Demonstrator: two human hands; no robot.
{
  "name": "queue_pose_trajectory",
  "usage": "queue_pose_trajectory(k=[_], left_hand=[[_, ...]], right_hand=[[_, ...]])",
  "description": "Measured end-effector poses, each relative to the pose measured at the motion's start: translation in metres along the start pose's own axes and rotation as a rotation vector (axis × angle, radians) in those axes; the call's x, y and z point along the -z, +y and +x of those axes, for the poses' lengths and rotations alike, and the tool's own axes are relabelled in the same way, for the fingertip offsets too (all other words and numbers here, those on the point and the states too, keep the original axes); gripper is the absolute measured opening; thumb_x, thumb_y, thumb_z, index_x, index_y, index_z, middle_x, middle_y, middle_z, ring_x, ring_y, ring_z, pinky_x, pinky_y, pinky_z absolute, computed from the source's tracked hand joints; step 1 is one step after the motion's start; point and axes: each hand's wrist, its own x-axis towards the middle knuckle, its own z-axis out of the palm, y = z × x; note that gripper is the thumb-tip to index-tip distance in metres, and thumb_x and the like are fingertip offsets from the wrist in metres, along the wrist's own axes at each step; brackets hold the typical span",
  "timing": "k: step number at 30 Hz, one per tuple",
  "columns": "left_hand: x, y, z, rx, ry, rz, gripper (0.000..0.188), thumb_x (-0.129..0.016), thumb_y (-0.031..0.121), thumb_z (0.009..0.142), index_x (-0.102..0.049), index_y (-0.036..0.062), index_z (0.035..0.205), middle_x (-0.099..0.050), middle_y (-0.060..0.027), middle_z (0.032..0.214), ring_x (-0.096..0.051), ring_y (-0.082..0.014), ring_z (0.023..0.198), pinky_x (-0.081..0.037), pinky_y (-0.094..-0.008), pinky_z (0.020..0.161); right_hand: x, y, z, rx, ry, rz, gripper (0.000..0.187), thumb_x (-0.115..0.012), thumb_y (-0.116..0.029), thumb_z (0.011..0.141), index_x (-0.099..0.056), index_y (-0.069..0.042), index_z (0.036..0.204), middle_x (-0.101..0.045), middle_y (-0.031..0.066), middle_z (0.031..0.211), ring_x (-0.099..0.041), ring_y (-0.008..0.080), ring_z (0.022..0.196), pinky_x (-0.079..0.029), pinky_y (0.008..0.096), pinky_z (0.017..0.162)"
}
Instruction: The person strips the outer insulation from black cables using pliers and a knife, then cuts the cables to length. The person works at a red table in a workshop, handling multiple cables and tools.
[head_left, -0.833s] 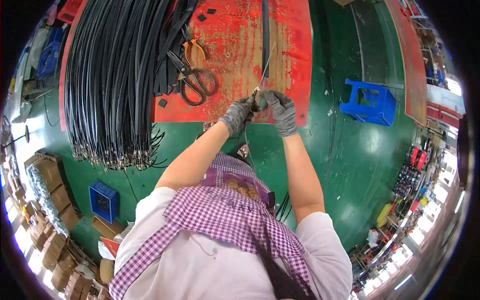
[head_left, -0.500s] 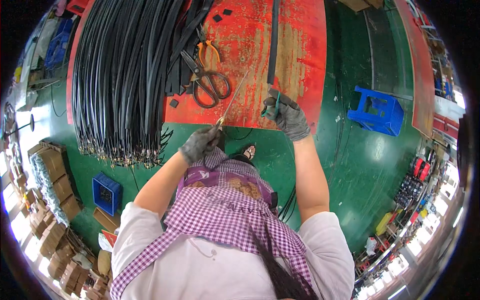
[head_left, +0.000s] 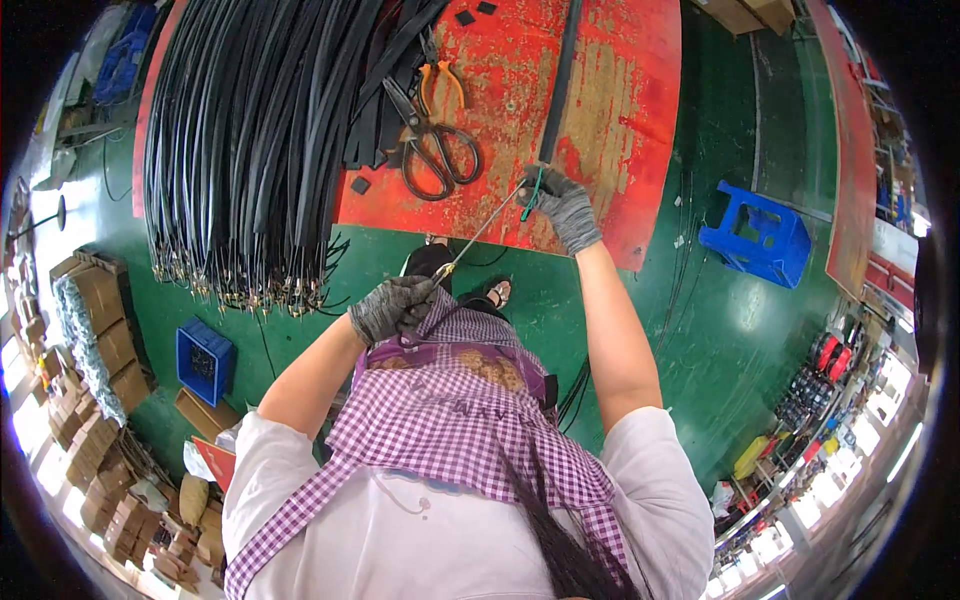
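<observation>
In a grey glove, my left hand [head_left: 392,308] is closed around the lower end of a thin pale rod [head_left: 484,230] with a brass-coloured part near my fingers. The rod slants up to my right hand [head_left: 566,212], also gloved, where its tip meets the fingers. Those fingers are pinched at the near end of a long flat black strip [head_left: 562,85] that runs away across the red worktable [head_left: 625,130]. A narrow green piece [head_left: 532,196] shows at the right fingers; whether it is held or worn I cannot tell. The strip's very end is partly hidden.
Left of my hands lie black-handled scissors [head_left: 440,160] and orange-handled pliers [head_left: 440,88]. A thick bundle of black cables [head_left: 245,150] hangs over the table's near edge. A blue stool [head_left: 757,237] stands on the green floor at right, and a blue crate [head_left: 204,362] at left.
The rod's tip has come from open space over the table to the right fingers. My left hand has dropped slightly, and the right hand has turned and risen a little. The view has shifted.
</observation>
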Motion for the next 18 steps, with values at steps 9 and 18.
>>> queue_pose_trajectory(k=[9, 18], left_hand=[[-0.018, 0.008, 0.014, -0.105, -0.198, 0.104, 0.021, -0.046, 0.030, 0.083, -0.045, 0.0095, 0.079, -0.032, 0.0046, 0.052, -0.026, -0.0053, 0.041, -0.020, -0.0200, 0.036], [-0.052, 0.028, 0.032, -0.166, -0.080, 0.133, 0.022, -0.047, 0.027, 0.083, -0.049, 0.0058, 0.089, -0.038, 0.0035, 0.054, -0.030, -0.0050, 0.042, -0.022, -0.0192, 0.037]], right_hand=[[0.008, -0.011, 0.001, -0.152, -0.279, 0.445, 0.032, -0.061, -0.011, 0.072, -0.050, 0.001, 0.099, -0.057, 0.0073, 0.085, -0.056, 0.0182, 0.080, -0.048, 0.0291, 0.071], [-0.030, -0.038, -0.034, -0.076, -0.418, -0.327, 0.036, -0.068, -0.018, 0.066, -0.053, -0.003, 0.095, -0.057, 0.0024, 0.084, -0.053, 0.0106, 0.077, -0.044, 0.0251, 0.070]])
